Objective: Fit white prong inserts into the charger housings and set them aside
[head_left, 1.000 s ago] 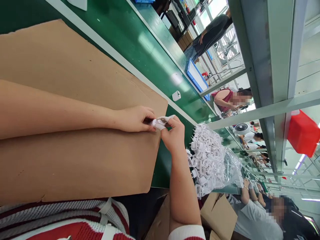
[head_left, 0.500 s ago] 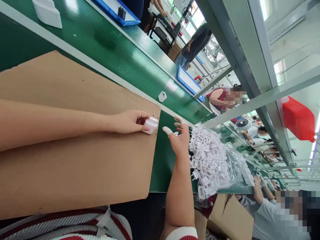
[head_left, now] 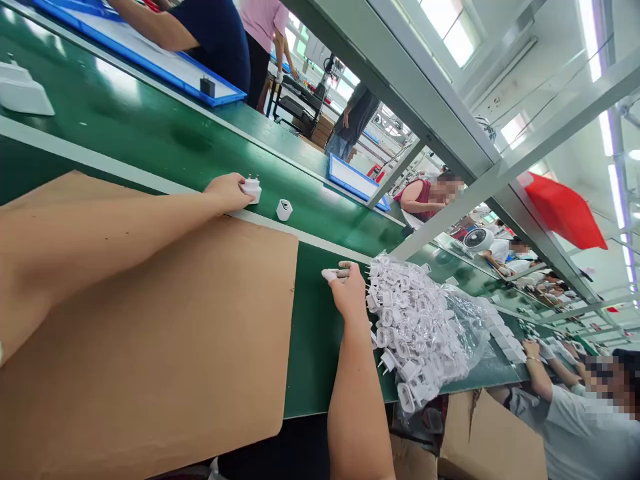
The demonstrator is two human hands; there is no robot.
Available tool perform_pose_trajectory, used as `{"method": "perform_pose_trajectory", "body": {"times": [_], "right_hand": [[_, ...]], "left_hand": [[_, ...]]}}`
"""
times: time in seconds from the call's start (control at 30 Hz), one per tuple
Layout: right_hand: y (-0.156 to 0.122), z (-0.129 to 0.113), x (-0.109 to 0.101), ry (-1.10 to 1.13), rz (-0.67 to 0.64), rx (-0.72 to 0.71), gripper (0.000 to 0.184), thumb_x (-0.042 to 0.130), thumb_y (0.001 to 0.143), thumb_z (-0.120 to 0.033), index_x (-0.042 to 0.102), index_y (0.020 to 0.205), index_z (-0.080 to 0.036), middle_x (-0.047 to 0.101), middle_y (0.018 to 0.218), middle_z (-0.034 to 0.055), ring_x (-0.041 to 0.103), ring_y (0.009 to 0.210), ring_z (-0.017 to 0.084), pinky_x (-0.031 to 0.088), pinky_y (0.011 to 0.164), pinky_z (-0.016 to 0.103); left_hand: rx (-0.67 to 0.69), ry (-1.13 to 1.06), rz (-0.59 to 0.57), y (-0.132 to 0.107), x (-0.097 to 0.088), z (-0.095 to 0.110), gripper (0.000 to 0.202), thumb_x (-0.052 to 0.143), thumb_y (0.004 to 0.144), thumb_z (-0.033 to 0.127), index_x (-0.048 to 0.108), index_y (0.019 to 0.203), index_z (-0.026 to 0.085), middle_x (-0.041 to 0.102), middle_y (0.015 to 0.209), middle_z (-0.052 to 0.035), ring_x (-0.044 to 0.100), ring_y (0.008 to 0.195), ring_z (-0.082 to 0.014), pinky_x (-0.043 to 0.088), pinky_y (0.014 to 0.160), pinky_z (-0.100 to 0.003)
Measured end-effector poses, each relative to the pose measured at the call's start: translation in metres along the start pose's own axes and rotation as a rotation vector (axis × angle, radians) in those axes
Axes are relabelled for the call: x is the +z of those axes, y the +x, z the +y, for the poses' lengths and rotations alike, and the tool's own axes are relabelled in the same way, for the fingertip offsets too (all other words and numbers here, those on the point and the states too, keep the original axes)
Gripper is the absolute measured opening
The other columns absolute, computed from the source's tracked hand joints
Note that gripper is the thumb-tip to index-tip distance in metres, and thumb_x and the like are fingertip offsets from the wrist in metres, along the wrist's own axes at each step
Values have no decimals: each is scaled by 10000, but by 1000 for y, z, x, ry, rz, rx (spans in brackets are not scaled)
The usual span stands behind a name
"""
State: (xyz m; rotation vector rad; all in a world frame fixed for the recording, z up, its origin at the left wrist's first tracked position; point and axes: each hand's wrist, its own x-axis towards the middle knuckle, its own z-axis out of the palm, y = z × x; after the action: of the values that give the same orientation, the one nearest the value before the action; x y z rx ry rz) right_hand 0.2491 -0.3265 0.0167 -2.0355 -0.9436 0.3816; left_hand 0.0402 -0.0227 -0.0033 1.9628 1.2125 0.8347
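Note:
My left hand (head_left: 227, 193) reaches over the pale strip at the table's far side. It is closed around a white charger plug (head_left: 251, 190) whose two pins point up. A white plug housing with an open end (head_left: 285, 210) stands just right of it on the green surface. Over the green table, my right hand (head_left: 349, 290) has its thumb and fingers drawn together, white covers on the tips. Whether anything small is between them is hidden. Close to its right lies a heap of white plug housings (head_left: 415, 320) on clear plastic.
A large cardboard sheet (head_left: 200, 347) covers the table under my left arm. Blue-rimmed trays (head_left: 227, 100) line the far side, and a white plug piece (head_left: 23, 90) stands far left. A metal beam (head_left: 415, 243) slants overhead. A co-worker (head_left: 575, 413) sits at right beside a cardboard box (head_left: 493, 437).
My left hand has carried the charger plug from the cardboard's edge up and left to the far green surface. My right hand's fingers have drawn together. The view has shifted.

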Motion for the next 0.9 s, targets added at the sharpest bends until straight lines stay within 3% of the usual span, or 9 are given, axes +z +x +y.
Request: {"method": "perform_pose_trajectory", "body": {"times": [0.07, 0.13, 0.23, 0.33, 0.43, 0.5, 0.67, 0.8, 0.9], "right_hand": [[0, -1, 3, 142, 15, 17, 398, 847, 886, -369, 637, 1190, -223, 809, 1012, 34, 785, 881, 208, 583, 878, 342], [1, -3, 7, 261, 7, 33, 264, 797, 922, -339, 660, 1116, -225, 814, 973, 24, 792, 848, 188, 569, 816, 305], [3, -7, 12, 426, -94, 74, 113, 697, 963, -296, 745, 1033, -221, 821, 941, 20, 774, 780, 156, 508, 680, 256], [4, -9, 16, 561, -196, 108, 137, 754, 917, -332, 799, 972, -215, 794, 848, 9, 683, 667, 121, 438, 608, 237], [3, -12, 18, 641, -236, 116, 217, 867, 787, -345, 794, 941, -210, 747, 773, -10, 613, 631, 108, 412, 601, 237], [0, -14, 18, 667, -245, 96, 325, 910, 682, -322, 788, 962, -211, 757, 801, -7, 614, 659, 113, 414, 603, 236], [-15, -25, 13, 612, -221, 1, 464, 863, 614, -331, 781, 1060, -230, 775, 876, -2, 650, 726, 138, 445, 583, 233], [-27, -33, 13, 531, -287, -57, 311, 794, 731, -406, 756, 991, -239, 751, 816, -13, 612, 640, 127, 458, 573, 256], [-34, -36, 16, 504, -366, -71, 372, 856, 718, -429, 771, 1022, -233, 807, 954, 34, 669, 708, 148, 475, 581, 268]], "left_hand": [[-5, 71, 158, -6, 7, 9, 809, 776, 806, 291, 525, 1527, 24, 555, 1627, -211, 321, 1541, -413, 248, 1321, -624], [166, 157, 241, -12, 16, 20, 906, 755, 804, 236, 463, 1649, 86, 455, 1730, -166, 221, 1622, -380, 138, 1381, -603], [386, 317, 24, -11, 26, 32, 902, 669, 856, 187, 409, 1716, 104, 346, 1808, -125, 152, 1667, -312, 40, 1406, -543], [342, 412, -185, 0, 28, 36, 594, 634, 919, 202, 616, 1485, 25, 578, 1592, -174, 332, 1550, -301, 87, 1381, -490], [323, 407, -170, 5, 21, 38, 405, 616, 1011, 384, 694, 1240, 59, 692, 1252, -123, 500, 1340, -273, 195, 1310, -428], [345, 361, -133, -4, 16, 42, 445, 593, 1015, 506, 681, 1192, 107, 680, 1248, -114, 547, 1289, -279, 285, 1222, -389], [256, 204, -284, -77, 5, 55, 478, 636, 881, 577, 669, 1172, 199, 760, 1166, -113, 680, 1015, -305, 454, 848, -364], [306, -13, -470, -153, 1, 50, 532, 623, 880, 684, 686, 1104, 206, 793, 1107, -71, 694, 1000, -286, 507, 861, -358], [298, -71, -463, -187, 7, 38, 561, 622, 863, 725, 722, 1090, 222, 793, 1116, -80, 711, 1026, -307, 540, 875, -380]]}}
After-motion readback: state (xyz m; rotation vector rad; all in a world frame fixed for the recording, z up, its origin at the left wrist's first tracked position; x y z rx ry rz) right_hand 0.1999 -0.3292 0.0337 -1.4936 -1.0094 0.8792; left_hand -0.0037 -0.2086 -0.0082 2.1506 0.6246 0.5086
